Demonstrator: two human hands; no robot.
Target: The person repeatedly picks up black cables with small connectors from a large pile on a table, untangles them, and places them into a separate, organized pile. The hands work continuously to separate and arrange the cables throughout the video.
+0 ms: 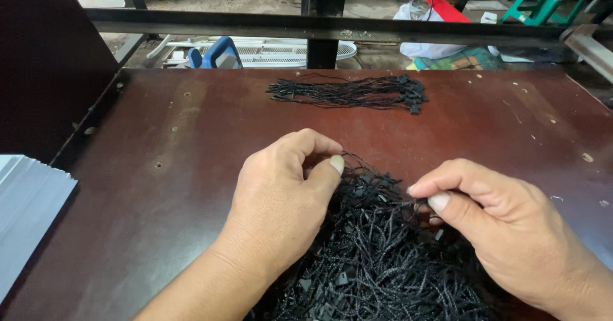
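The dark reddish-brown wooden bench point(191, 168) fills most of the view, its scuffed top dotted with small holes and pale specks. Behind its far edge runs a black metal frame point(325, 27), and beyond that lies a cluttered floor with a white wire grille point(274, 52) and a blue-and-grey object point(217, 54). At the near left edge sits a stack of pale grey sheets point(25, 212).

In the near middle of the bench lies a large loose heap of black cord tag-strings with small black plastic ends point(383, 263), tangled and unsorted. At the far middle lies a much smaller bundle of the same black strings, laid straight and side by side point(348, 93), their plastic ends gathered at the right.

Both hands rest on the far edge of the heap. The left hand point(281, 203) is curled narrow, thumb pressed toward the forefinger, pinching at strands, though what exactly it grips is hidden under the fingers. The right hand point(504, 225) is pinched tight on a strand or plastic end at its fingertips.

Judging by the two piles, only a small share has been straightened and set aside; the bulk of the heap looks yet to be sorted.
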